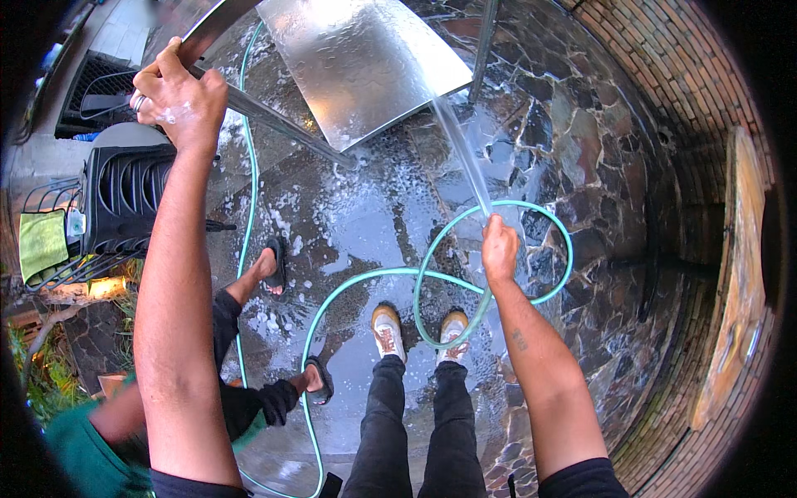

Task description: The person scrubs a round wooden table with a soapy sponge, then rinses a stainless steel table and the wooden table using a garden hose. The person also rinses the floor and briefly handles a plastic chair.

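My right hand is closed around the end of a light-green garden hose. A stream of water shoots from it onto the near edge of a wet stainless steel panel. Up at the left, my left hand grips the metal edge of what looks like a steel table frame, with white suds on the back of the hand. A metal leg slants from under that hand down to the floor. The frame's upper part runs out of view.
Wet stone paving carries foam and puddles. The hose loops over my shoes. Another person in a green shirt and black slippers is at my left. Stacked black chairs stand beyond; a brick wall curves along the right.
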Motion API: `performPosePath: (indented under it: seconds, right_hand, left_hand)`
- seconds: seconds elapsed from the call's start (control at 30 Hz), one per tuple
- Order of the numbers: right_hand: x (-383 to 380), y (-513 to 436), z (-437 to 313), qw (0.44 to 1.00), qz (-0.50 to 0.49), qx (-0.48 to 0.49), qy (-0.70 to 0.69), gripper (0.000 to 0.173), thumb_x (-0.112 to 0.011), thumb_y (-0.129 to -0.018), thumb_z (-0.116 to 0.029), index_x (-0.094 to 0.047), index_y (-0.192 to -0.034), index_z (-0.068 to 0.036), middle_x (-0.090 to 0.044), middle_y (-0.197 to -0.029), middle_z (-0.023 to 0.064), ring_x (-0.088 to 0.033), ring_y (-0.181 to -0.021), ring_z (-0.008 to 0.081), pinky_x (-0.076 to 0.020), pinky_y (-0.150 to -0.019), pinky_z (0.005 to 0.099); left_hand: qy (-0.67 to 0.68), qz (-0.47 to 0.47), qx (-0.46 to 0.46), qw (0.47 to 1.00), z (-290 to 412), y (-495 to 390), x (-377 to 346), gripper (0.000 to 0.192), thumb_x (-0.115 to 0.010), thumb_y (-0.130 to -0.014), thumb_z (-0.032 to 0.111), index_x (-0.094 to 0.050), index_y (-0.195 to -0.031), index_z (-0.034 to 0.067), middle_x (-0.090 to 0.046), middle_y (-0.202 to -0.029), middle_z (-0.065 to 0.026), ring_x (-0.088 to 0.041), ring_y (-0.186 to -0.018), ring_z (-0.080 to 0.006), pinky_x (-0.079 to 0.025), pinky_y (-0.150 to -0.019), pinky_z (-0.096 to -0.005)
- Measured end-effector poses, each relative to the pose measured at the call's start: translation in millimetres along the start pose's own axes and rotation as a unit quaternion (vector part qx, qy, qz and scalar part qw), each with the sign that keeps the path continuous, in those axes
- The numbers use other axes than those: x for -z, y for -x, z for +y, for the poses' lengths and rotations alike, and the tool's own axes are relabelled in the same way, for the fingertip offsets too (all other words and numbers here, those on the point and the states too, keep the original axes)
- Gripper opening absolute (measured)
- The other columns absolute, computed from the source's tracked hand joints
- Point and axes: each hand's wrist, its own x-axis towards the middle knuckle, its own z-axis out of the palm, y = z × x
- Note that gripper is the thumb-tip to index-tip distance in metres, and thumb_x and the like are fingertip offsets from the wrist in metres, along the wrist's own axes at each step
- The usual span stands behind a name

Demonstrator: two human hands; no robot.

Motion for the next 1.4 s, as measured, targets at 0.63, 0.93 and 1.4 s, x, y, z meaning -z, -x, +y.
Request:
performPosePath:
  seconds: [0.63,0.93,1.4]
  right_hand:
    - [-20.7,-3.8,-2.6,0.995,-0.073,0.067,0.026,0.053,-0.037,-0.096,-0.034,-0.064,-0.076,0.007,-0.061,-0.078,0.0307,-0.060,-0.079,0.0505,-0.0450,-0.075,0.0550]
    - [-21.0,-2.9,-6.8,0.996,-0.030,0.084,-0.007,0.054,-0.037,-0.096,-0.035,-0.057,-0.066,0.005,-0.056,-0.063,0.0229,-0.057,-0.063,0.0408,-0.0426,-0.066,0.0508]
    - [-28.2,0.7,-3.2,0.989,-0.096,0.088,0.065,0.055,-0.032,-0.096,-0.034,-0.064,-0.075,0.006,-0.062,-0.080,0.0304,-0.059,-0.083,0.0500,-0.0443,-0.080,0.0552]
  left_hand:
    - [-0.019,-0.014,0.016,1.000,0.2,0.2,-1.4,0.063,-0.066,-0.069,0.021,-0.050,-0.130,0.023,-0.040,-0.117,-0.0142,-0.043,-0.109,-0.0324,-0.030,-0.093,-0.0557]
    - [-0.006,-0.005,0.019,1.000,0.8,-0.5,-2.1,0.063,-0.066,-0.068,0.023,-0.050,-0.129,0.023,-0.041,-0.116,-0.0137,-0.046,-0.108,-0.0327,-0.032,-0.090,-0.0571]
    - [-0.018,-0.005,0.028,0.999,2.6,0.8,-1.5,0.064,-0.067,-0.067,0.021,-0.051,-0.128,0.023,-0.041,-0.115,-0.0129,-0.044,-0.108,-0.0343,-0.032,-0.090,-0.0567]
